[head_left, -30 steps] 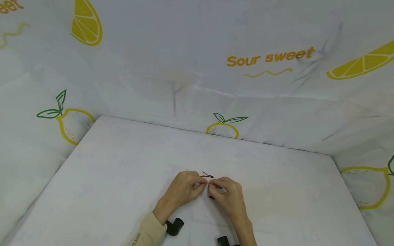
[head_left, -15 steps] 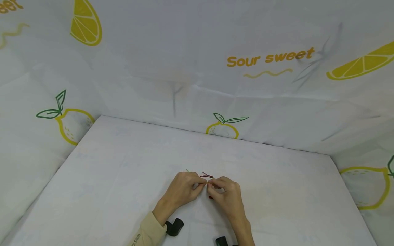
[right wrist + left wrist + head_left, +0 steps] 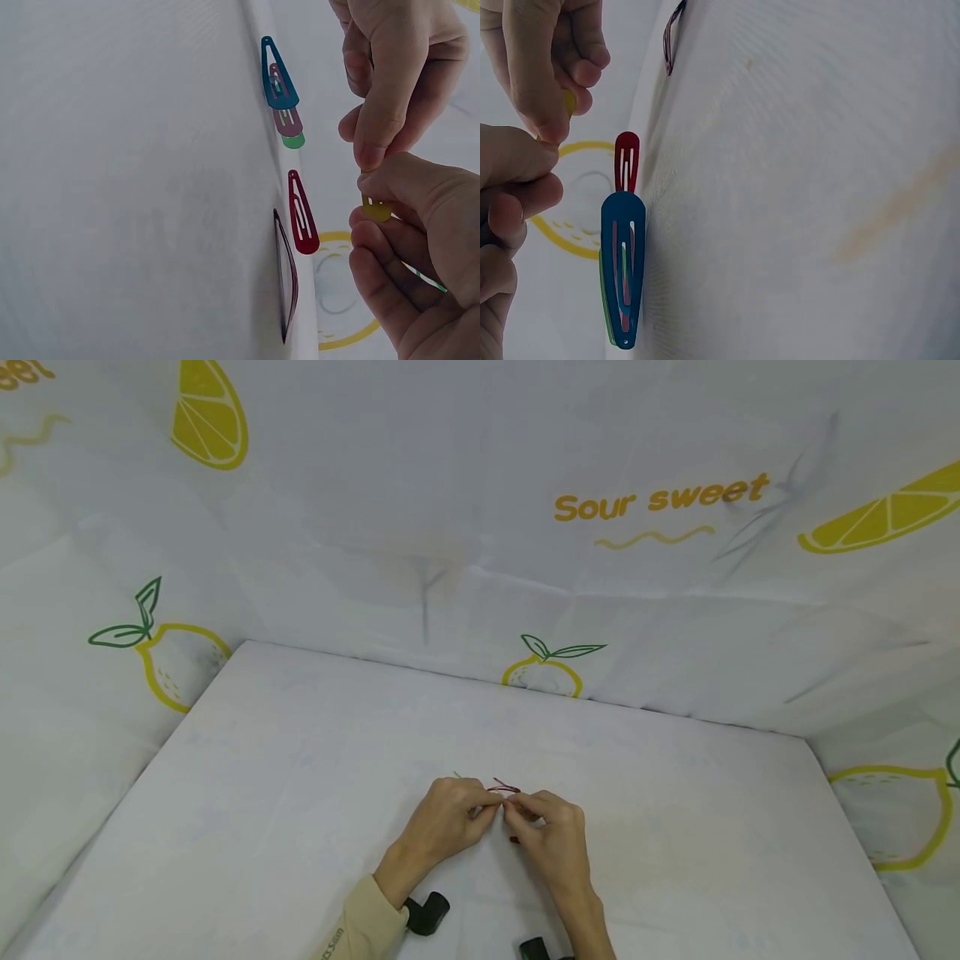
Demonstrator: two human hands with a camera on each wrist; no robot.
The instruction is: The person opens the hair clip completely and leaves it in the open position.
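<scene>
Both hands meet over the white table. My left hand (image 3: 450, 814) and my right hand (image 3: 551, 835) pinch a small yellow hair clip (image 3: 376, 212) between thumbs and fingers. Most of that clip is hidden by the fingertips; its rounded end shows below the right thumb in the right wrist view. Beyond the hands lies a blue snap hair clip (image 3: 622, 270) overlapping a mauve clip (image 3: 288, 120) and a green clip (image 3: 295, 141). A red clip (image 3: 303, 214) lies beside them. Nearer the right hand is a dark red clip (image 3: 289, 277), seen edge-on.
The table (image 3: 337, 735) is covered in white cloth and backed by a white curtain (image 3: 465, 485) with lemon prints. A black wrist camera (image 3: 427, 914) sits at the left sleeve, another black camera (image 3: 535, 948) by the right wrist.
My right hand has shifted slightly to the left, and the pinched fingertips have drifted a little left and away. The clips on the table have not visibly moved.
</scene>
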